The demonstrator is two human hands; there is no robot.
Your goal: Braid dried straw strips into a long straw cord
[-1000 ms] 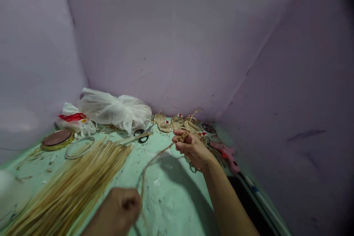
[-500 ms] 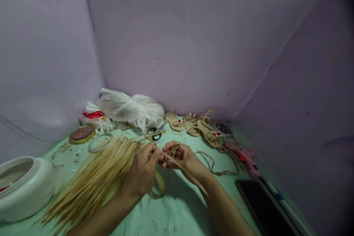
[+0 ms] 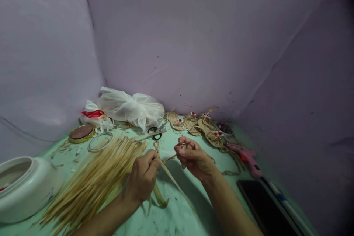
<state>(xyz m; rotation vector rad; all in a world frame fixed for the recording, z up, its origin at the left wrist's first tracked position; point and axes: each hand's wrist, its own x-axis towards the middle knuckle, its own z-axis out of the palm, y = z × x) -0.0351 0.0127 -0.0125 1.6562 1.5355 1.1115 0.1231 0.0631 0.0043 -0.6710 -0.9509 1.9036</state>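
My left hand (image 3: 144, 173) is closed in a pinch on a plaited cord of dried fibre; a short looped end of it pokes up above the fingers. A pale flat fibre strip (image 3: 177, 184) trails from that pinch down to the right. Between the hands runs a thin twisted stretch of the cord (image 3: 169, 158). Its other end enters the curled fingers of my right hand (image 3: 195, 158), where most of it is hidden. Beside my left hand lies a large bundle of dried fibre strips (image 3: 102, 177).
Scissors (image 3: 156, 135), a white plastic bag (image 3: 132, 108), and a tape ring (image 3: 100, 142) lie behind. Several woven slipper shapes (image 3: 209, 132) with red beads line the wall. To the right are a pink glue gun (image 3: 249, 158) and a dark phone (image 3: 265, 206); at left, a white pot (image 3: 30, 195).
My right hand has moved right, away from my left, drawing the cord out between them. The bunched cord in its palm no longer shows. The pale strip hangs lower.
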